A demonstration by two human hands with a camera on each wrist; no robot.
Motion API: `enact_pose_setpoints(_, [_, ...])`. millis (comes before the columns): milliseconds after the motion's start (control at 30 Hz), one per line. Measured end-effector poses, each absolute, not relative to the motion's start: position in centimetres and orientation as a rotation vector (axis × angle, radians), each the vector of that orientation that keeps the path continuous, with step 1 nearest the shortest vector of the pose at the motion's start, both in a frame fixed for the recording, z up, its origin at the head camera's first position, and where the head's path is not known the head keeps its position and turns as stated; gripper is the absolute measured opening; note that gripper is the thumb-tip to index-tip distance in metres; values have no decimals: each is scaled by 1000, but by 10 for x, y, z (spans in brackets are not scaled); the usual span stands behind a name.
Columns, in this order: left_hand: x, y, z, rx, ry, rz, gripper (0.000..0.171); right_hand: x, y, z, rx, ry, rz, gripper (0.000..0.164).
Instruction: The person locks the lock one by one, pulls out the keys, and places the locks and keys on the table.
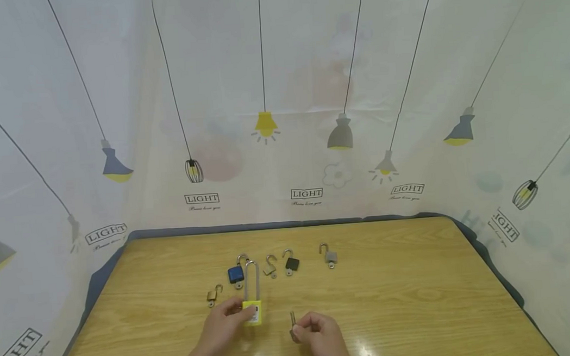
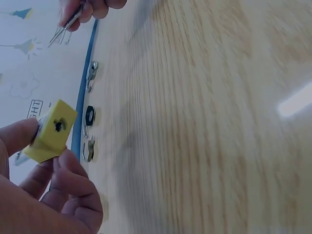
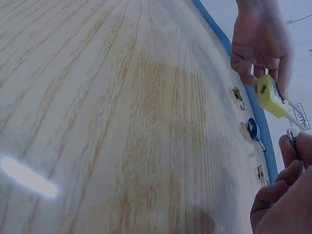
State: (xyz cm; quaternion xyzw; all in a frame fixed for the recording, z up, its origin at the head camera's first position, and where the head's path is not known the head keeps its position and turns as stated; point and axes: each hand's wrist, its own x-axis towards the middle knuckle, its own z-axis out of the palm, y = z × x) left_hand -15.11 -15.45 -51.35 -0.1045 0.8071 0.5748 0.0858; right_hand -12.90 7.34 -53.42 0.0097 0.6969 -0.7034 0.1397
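My left hand pinches a yellow padlock between thumb and fingers, above the front of the table. Its long metal shackle points away, both legs running down to the body. In the left wrist view the padlock's underside shows a dark keyhole. To the right of it, my right hand pinches a small metal key, its blade pointing up and away. Key and padlock are apart. The right wrist view shows the yellow padlock beyond the key, whose head the fingers partly hide.
Behind the hands lie several padlocks with raised shackles: a brass one, a blue one, a small brass-coloured one, a black one and a silver one. Printed cloth surrounds the wooden table.
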Motion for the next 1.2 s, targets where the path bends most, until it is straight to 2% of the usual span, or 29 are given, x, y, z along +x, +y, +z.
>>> enact_pose_setpoints(133, [-144,-168,-512,-285,2453,1623,65,-131,74,-535,38,2020,-2009,16])
enact_pose_setpoints(267, [-140,-178,-510,-234,2500,1547,41,-132,74,-533,39,2040,-1986,17])
enact_pose_setpoints(367, [-137,-184,-509,-200,2482,1533,30,-132,73,-529,36,2044,-1993,17])
enact_pose_setpoints(533, [-133,-199,-517,-143,2482,1460,32,-132,71,-527,50,2077,-1990,16])
enact_pose_setpoints(967, [-129,-215,-518,-188,2589,1253,27,-133,72,-530,65,2067,-1991,14])
enact_pose_setpoints(1200, [-134,-216,-519,-199,2739,1066,34,-133,72,-530,50,2082,-1979,15])
